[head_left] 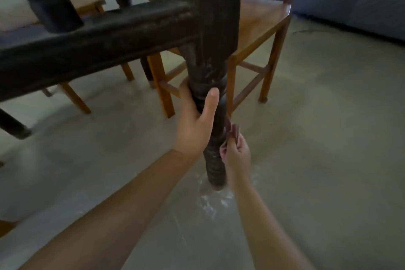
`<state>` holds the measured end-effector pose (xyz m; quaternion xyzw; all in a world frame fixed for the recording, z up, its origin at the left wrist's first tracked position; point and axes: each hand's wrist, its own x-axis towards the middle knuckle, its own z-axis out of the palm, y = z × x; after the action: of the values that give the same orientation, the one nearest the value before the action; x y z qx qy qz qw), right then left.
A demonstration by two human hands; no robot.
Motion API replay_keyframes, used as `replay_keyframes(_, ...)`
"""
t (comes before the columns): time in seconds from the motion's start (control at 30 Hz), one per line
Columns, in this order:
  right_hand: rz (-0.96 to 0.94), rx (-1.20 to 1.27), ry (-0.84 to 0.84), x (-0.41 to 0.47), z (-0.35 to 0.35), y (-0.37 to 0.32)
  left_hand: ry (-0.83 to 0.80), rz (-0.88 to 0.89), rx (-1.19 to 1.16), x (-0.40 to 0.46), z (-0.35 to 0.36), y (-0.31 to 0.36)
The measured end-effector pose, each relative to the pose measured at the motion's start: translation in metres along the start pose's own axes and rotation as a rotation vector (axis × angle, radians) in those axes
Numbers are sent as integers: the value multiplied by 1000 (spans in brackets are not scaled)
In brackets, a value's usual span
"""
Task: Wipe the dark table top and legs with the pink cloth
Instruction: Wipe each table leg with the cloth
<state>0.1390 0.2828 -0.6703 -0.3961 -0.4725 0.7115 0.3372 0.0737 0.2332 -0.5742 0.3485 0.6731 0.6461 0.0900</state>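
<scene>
Left hand point(195, 120) grips the upright table leg point(213, 138); right hand point(237, 153), lower down, pinches the pink cloth point(232, 133) against its right side

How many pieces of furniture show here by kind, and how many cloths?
Dark table: 1
Orange-brown wooden chairs: 2, one behind the turned leg, one further left
Blue-grey sofa: 1
Pink cloth, in the right hand: 1
Total: 5
</scene>
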Motion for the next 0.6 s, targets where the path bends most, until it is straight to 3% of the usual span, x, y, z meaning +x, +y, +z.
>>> replay_keyframes(0.07, 147, -60, 0, 2, -10, 7, -21, -12, 1, -1, -3, 5)
replay_keyframes(0.13, 153, -41, -5, -1, -9, -2, -54, -29, 0, 2, -7, 8)
replay_keyframes(0.3, -274, 17, 13, -13, 13, -58, -170, -76, 38, 16, -17, 16)
replay_keyframes(0.4, -321, -107, 1, -16, 14, -38, -210, -101, 32, 19, -22, 24)
replay_keyframes(0.47, -158, -207, 24, -7, -1, 10, -212, -115, 36, 19, -24, 27)
replay_keyframes(0.6, 367, -332, 57, 11, -44, 94, -209, -130, 41, 18, -23, 29)
